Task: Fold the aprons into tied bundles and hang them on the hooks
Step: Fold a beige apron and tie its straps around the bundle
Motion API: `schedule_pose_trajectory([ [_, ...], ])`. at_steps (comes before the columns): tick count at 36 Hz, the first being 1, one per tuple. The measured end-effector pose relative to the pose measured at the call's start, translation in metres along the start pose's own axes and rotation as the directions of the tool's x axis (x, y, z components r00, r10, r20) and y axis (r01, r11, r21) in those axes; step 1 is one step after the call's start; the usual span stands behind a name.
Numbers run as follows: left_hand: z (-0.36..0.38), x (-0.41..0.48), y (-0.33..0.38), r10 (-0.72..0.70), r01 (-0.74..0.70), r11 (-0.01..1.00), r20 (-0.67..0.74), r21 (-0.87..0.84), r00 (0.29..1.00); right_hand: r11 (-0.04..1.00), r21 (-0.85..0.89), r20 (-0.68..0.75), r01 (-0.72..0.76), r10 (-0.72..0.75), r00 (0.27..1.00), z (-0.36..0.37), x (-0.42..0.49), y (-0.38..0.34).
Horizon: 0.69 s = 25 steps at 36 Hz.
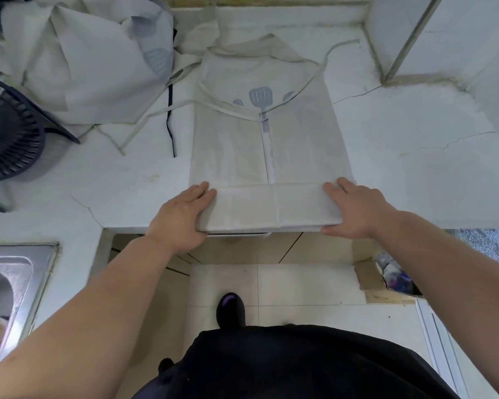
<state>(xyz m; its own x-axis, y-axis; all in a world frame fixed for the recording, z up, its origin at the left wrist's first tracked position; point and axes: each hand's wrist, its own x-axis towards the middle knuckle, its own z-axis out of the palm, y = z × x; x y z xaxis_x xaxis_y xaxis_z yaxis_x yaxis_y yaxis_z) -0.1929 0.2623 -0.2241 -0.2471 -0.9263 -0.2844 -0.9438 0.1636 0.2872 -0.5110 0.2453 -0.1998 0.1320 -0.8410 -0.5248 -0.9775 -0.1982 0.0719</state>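
Apron [271, 145] flat on counter [401, 174]; left hand [182, 217] and right hand [355, 208] pinch opposite ends of its near folded band.

Pale apron [271, 145] lies flat on counter, near end folded (spatula print).

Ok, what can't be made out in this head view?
Hooks: none in view, beyond the frame.
Fan: cut off by the left edge.
Sink: cut off by the left edge; its contents are blurred.
Cardboard box: contents blurred, partly behind the right forearm.
Crumpled pile: number of aprons unclear, folds hide each other.
Apron: layers of the near fold hidden under left hand and right hand.
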Motion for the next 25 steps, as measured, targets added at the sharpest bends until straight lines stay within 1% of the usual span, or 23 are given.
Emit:
schedule_pose_trajectory([
  [3,-0.012,0.0,-0.001,-0.051,0.052,0.997,0.036,-0.051,0.998,0.998,0.061,0.082,0.033,-0.038,0.996,-0.009,-0.004,-0.002],
  [5,-0.028,0.004,0.0,-0.12,0.131,0.977,0.074,-0.168,0.99,0.989,0.142,0.115,0.046,-0.063,0.991,-0.023,-0.004,0.002],
  [6,-0.036,0.007,0.001,-0.159,0.181,0.946,0.101,-0.268,0.982,0.979,0.198,0.108,0.038,-0.061,0.992,-0.032,-0.004,0.005],
  [7,-0.043,0.009,0.0,-0.199,0.237,0.891,0.137,-0.388,0.97,0.963,0.268,0.097,0.024,-0.051,0.994,-0.039,-0.003,0.008],
  [9,-0.051,0.01,-0.005,-0.257,0.323,0.734,0.196,-0.598,0.946,0.906,0.424,0.058,-0.006,-0.02,0.998,-0.046,0.001,0.015],
  [11,-0.051,0.01,-0.011,-0.307,0.35,0.648,0.189,-0.676,0.933,0.799,0.599,0.016,-0.055,0.057,0.998,-0.044,0.004,0.02],
  [13,-0.047,0.01,-0.016,-0.36,0.36,0.571,0.169,-0.737,0.917,0.625,0.774,0.013,-0.103,0.147,0.989,-0.039,0.007,0.022],
  [15,-0.039,0.013,-0.019,-0.416,0.363,0.504,0.148,-0.784,0.897,0.468,0.872,0.043,-0.145,0.221,0.974,-0.034,0.011,0.026],
  [16,-0.036,0.015,-0.019,-0.445,0.361,0.494,0.127,-0.791,0.886,0.41,0.897,0.063,-0.168,0.259,0.964,-0.031,0.014,0.029],
  [17,-0.033,0.016,-0.018,-0.475,0.361,0.503,0.098,-0.785,0.875,0.377,0.907,0.072,-0.184,0.293,0.953,-0.028,0.015,0.031],
  [18,-0.03,0.019,-0.016,-0.504,0.361,0.522,0.062,-0.773,0.861,0.38,0.903,0.071,-0.199,0.326,0.943,-0.025,0.018,0.032],
  [19,-0.028,0.022,-0.014,-0.532,0.363,0.549,0.021,-0.753,0.847,0.418,0.884,0.049,-0.209,0.36,0.931,-0.021,0.021,0.032],
  [22,-0.021,0.029,-0.004,-0.59,0.39,0.65,-0.109,-0.652,0.8,0.586,0.78,-0.062,-0.22,0.423,0.904,-0.015,0.028,0.022],
  [23,-0.019,0.031,-0.001,-0.599,0.407,0.683,-0.145,-0.606,0.788,0.624,0.747,-0.082,-0.23,0.43,0.899,-0.014,0.031,0.018],
  [25,-0.017,0.035,0.004,-0.603,0.453,0.746,-0.207,-0.488,0.77,0.656,0.707,-0.082,-0.265,0.448,0.89,-0.012,0.035,0.013],
])
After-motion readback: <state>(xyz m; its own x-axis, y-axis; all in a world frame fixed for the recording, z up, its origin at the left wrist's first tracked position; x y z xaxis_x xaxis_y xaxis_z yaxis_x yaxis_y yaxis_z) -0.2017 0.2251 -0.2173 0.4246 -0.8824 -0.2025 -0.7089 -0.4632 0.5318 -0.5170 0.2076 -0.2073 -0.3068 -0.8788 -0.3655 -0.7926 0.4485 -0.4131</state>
